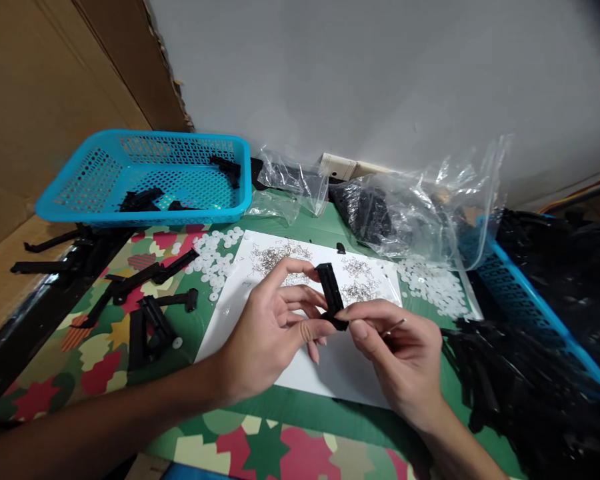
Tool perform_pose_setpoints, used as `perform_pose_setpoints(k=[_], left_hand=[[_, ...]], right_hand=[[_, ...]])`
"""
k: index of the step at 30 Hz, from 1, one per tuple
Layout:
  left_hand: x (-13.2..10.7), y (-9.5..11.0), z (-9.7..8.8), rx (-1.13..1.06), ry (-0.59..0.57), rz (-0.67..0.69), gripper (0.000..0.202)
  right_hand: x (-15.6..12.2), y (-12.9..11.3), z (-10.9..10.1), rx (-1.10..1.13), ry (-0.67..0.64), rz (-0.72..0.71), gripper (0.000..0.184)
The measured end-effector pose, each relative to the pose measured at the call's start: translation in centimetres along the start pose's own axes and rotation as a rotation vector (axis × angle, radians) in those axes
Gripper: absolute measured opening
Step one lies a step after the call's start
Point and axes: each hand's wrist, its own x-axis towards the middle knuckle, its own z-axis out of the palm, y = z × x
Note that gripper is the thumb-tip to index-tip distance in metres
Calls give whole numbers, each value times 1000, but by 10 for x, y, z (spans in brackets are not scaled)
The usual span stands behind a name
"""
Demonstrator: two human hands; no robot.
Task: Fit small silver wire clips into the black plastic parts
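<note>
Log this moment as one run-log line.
left hand grips small black plastic part | right hand pinches thin silvery metal piece beside it | under hands: white paper sheet

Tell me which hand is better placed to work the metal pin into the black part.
Right, probably: the right hand holds the metal pin beside the black part, which the left hand steadies.

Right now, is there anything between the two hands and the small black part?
Nothing visible: the left hand and the right hand both grip the black part directly, above the white sheet.
</note>
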Motion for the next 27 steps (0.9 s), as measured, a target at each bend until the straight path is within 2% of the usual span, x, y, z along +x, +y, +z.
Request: perform_pose_setpoints(k=[5, 9, 13, 16, 19, 23, 25, 27], left_hand=[[0, 0, -6, 27, -33, -25, 46], [2, 2, -11, 52, -165, -122, 42], [2, 2, -13, 37, -278, -208, 47], [1, 0, -16, 52, -312, -207, 47], [2, 1, -19, 251, -223, -104, 37], [6, 4, -23, 689, -47, 197, 29], [8, 4, -25, 842, -52, 374, 24], [9, 3, -27, 931, -103, 493, 21]], right_hand=[[1, 4, -4, 149, 60, -32, 37], [10, 2, -12, 135, 100, 19, 52], [16, -3, -17, 161, 50, -16, 39], [18, -4, -16, 159, 55, -30, 29], [20, -1, -15, 158, 109, -26, 28], [22, 3, -15, 48, 107, -20, 24], [22, 4, -15, -30, 71, -20, 22], [22, 4, -17, -125, 56, -20, 22]])
